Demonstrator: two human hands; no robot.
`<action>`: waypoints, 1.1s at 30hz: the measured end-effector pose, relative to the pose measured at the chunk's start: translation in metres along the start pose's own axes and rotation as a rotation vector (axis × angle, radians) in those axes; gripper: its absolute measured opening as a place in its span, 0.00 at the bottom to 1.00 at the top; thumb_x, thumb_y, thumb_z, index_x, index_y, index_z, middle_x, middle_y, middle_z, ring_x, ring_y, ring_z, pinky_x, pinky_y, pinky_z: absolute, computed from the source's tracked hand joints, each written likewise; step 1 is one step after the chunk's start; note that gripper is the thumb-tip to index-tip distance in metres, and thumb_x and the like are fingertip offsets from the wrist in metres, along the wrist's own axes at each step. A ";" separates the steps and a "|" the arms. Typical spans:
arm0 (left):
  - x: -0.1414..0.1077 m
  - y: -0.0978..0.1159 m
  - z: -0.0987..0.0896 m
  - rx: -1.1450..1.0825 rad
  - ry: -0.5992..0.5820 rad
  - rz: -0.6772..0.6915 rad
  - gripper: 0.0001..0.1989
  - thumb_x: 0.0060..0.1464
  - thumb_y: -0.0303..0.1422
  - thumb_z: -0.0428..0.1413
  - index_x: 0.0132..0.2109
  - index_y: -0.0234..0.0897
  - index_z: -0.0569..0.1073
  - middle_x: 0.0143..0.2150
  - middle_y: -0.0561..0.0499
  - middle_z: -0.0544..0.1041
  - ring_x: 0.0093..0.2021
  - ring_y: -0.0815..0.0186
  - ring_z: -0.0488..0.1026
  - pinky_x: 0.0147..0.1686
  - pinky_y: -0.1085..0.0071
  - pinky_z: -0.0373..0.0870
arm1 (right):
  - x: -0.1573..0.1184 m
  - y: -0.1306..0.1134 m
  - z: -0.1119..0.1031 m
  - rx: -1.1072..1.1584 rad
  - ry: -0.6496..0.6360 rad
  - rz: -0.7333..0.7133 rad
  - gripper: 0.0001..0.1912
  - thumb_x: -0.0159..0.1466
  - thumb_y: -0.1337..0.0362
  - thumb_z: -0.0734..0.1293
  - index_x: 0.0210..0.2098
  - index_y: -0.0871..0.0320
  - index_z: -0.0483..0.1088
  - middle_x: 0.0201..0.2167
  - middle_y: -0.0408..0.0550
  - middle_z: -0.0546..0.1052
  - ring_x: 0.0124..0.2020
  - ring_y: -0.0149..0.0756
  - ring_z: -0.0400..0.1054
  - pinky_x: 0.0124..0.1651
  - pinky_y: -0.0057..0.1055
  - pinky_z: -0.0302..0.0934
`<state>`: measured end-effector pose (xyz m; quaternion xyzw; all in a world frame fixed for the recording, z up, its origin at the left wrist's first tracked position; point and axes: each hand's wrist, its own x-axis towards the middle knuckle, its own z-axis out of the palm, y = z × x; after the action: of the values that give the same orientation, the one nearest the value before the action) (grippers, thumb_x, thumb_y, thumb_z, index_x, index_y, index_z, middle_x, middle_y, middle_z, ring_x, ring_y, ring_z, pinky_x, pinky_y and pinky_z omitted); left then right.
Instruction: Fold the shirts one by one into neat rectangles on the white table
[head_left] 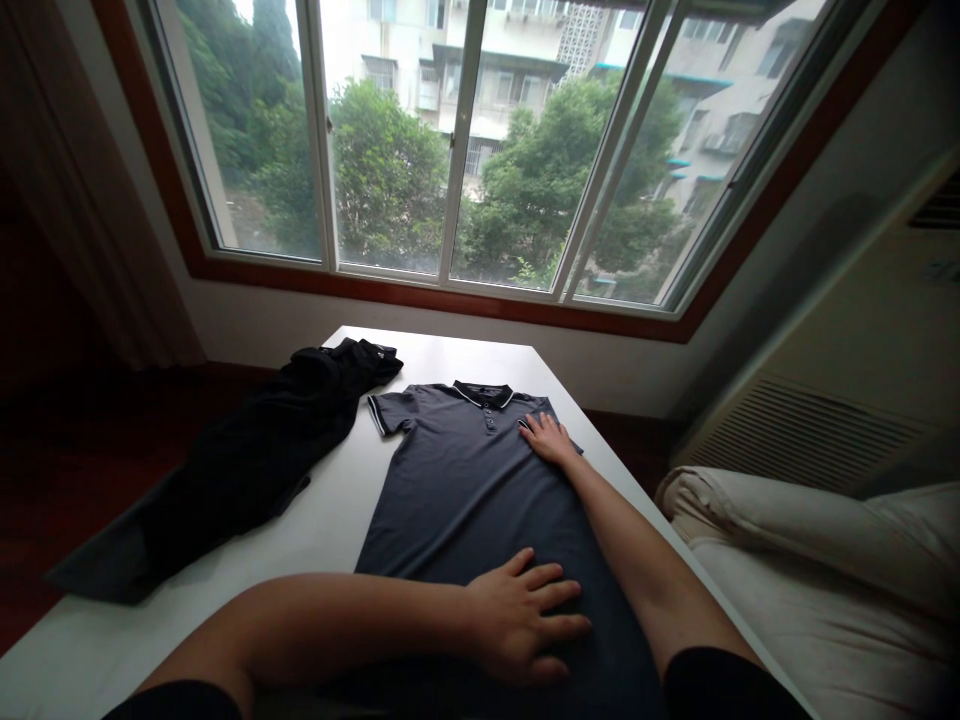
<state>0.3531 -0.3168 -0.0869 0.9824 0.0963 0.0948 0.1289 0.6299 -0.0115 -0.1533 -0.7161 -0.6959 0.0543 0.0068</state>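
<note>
A dark grey polo shirt (457, 480) lies front side up on a white table (330, 520), its black collar toward the window. My left hand (525, 620) rests on the lower body of the shirt with fingers spread. Farther up, my right hand (549, 440) lies flat on the chest near the sleeve on the right. Both hands touch the cloth without gripping it. The sleeve on the left is spread out, with white trim at its cuff. Part of the sleeve on the right is hidden under my right hand, and my left forearm covers some of the lower shirt.
Black clothing (247, 460) lies in a heap along the table's left side, partly over the edge. A wide window (450, 150) is beyond the far end. To the right stand a cream sofa (810, 590) and a pale slatted appliance (817, 430). A curtain (97, 200) hangs at left.
</note>
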 end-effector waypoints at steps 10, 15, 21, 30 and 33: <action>0.014 -0.008 0.005 0.012 0.058 0.030 0.32 0.71 0.51 0.45 0.73 0.39 0.63 0.75 0.40 0.60 0.75 0.46 0.55 0.69 0.42 0.57 | 0.011 0.000 -0.004 0.015 0.036 0.021 0.42 0.72 0.34 0.42 0.77 0.45 0.48 0.79 0.52 0.43 0.79 0.47 0.34 0.75 0.57 0.33; -0.012 -0.083 -0.031 0.055 0.211 -0.269 0.24 0.67 0.45 0.54 0.66 0.43 0.72 0.71 0.43 0.68 0.71 0.48 0.63 0.70 0.45 0.57 | 0.006 -0.002 -0.004 -0.011 0.113 0.007 0.40 0.73 0.35 0.43 0.76 0.46 0.53 0.78 0.52 0.49 0.78 0.47 0.39 0.75 0.55 0.35; -0.092 -0.224 -0.082 0.185 0.579 -1.035 0.21 0.66 0.36 0.54 0.62 0.37 0.74 0.67 0.40 0.71 0.67 0.52 0.65 0.69 0.57 0.59 | -0.011 -0.013 -0.011 -0.043 0.282 -0.055 0.33 0.76 0.44 0.48 0.70 0.51 0.65 0.74 0.53 0.59 0.75 0.48 0.48 0.75 0.51 0.38; -0.142 -0.302 -0.087 0.201 0.552 -1.548 0.32 0.66 0.46 0.51 0.72 0.39 0.61 0.69 0.35 0.68 0.68 0.43 0.62 0.64 0.49 0.59 | -0.031 -0.125 -0.019 0.129 0.267 -0.543 0.28 0.74 0.50 0.60 0.69 0.55 0.66 0.72 0.56 0.62 0.73 0.49 0.54 0.75 0.49 0.47; -0.133 -0.310 -0.087 0.169 0.551 -1.528 0.34 0.62 0.41 0.55 0.72 0.39 0.61 0.68 0.34 0.69 0.68 0.43 0.64 0.64 0.49 0.59 | -0.032 -0.178 -0.008 0.196 0.244 -0.687 0.28 0.74 0.50 0.62 0.68 0.54 0.68 0.72 0.56 0.64 0.73 0.51 0.55 0.73 0.51 0.51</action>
<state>0.1555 -0.0311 -0.1095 0.5933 0.7748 0.2113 0.0553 0.4523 -0.0371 -0.1277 -0.4380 -0.8811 0.0293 0.1760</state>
